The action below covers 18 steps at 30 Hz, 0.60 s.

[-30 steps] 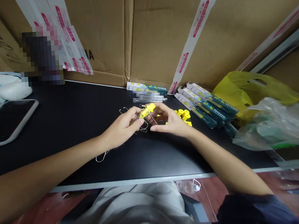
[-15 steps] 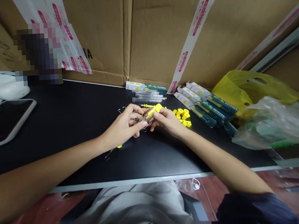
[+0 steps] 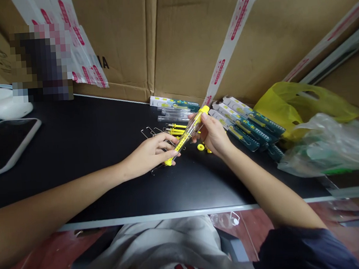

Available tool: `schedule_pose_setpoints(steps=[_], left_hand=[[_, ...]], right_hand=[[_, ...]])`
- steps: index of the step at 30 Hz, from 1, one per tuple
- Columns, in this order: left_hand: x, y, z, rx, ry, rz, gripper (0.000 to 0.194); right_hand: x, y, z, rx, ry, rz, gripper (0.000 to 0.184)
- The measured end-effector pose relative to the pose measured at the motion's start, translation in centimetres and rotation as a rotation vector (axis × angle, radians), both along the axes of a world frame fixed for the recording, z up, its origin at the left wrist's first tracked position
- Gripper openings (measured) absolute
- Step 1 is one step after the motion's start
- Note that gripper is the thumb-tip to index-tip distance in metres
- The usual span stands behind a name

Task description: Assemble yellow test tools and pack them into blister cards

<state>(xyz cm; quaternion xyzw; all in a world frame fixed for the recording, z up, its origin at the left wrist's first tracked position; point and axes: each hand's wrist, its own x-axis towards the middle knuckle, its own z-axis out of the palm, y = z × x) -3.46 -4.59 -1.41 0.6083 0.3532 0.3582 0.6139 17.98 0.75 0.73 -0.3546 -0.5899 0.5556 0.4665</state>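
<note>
- Look for the clear-tubed spring scale aslant above the black tabletop, between both hands, with a marked yellow rod inside.
- Left hand side: pinching the near yellow end between the thumb and fingers of the left hand. Steady the tube there without squeezing hard, the clear wall being probably thin plastic.
- Right hand side: pinching the far yellow cap with thumb and fingers of the right hand. Apply any push or turn straight along the tube, to avoid cocking the cap.
- Cannot tell the cap's exact fit under the fingertips; check by eye before loosening the pinch.
- Mind the metal hooks near the left fingers and the yellow rods just beyond; hold the tube high enough to prevent snagging.
- Avoid brushing the small yellow ring near the right hand.
</note>
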Motion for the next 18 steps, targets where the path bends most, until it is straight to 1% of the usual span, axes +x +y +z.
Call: schedule_pose_setpoints(steps=[4, 7, 11, 18], left_hand=[[0.04, 0.0, -0.34, -0.026, 0.036, -0.049, 0.037], [0.02, 0.02, -0.44, -0.053, 0.044, -0.062, 0.037], [-0.03, -0.02, -0.41, -0.061, 0.069, -0.084, 0.041], [0.08, -0.42, -0.26, -0.087, 0.15, -0.133, 0.043]], right_hand=[[0.57, 0.72, 0.05, 0.012, 0.048, -0.032, 0.042], [0.68, 0.85, 0.02, 0.03, 0.089, -0.033, 0.04], [0.67, 0.86, 0.14, 0.041, 0.102, -0.048, 0.04], [1.05, 1.19, 0.8, 0.022, 0.099, -0.15, 0.046]])
